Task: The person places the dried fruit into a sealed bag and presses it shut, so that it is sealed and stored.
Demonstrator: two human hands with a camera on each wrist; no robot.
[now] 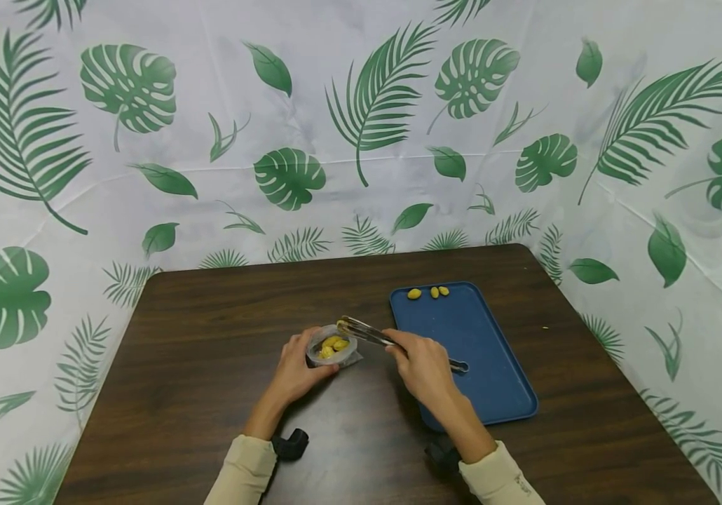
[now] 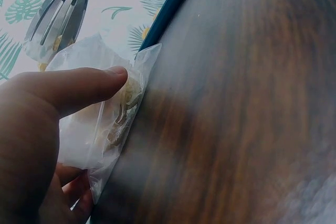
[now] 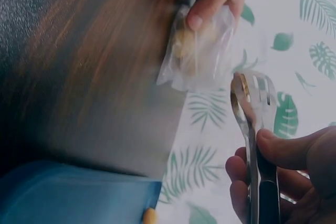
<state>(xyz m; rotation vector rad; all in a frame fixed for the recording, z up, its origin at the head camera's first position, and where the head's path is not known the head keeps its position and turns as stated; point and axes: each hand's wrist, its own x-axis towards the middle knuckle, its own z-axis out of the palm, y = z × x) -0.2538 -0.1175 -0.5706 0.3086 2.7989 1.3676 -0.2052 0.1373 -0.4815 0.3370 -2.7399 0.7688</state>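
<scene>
My left hand (image 1: 294, 368) holds a clear plastic bag (image 2: 84, 140) upright on the table, fingers and thumb around its sides. Through its open mouth several small yellow oval pieces (image 1: 334, 344) show; their exact kind is unclear. My right hand (image 1: 427, 368) grips metal tongs (image 3: 255, 108) with slotted ends and dark handles. Between the tong tips, just above the bag's right rim, a yellow piece (image 3: 244, 85) is pinched. On the blue tray (image 1: 468, 333), three more yellow pieces (image 1: 414, 294) lie along the far edge.
The tray stands on the right side of the dark wooden table (image 1: 222, 315), partly under my right forearm. A tiny yellow scrap (image 1: 545, 327) lies right of the tray. Behind the table hangs a white leaf-print cloth (image 1: 209, 210). Both wrists wear dark straps.
</scene>
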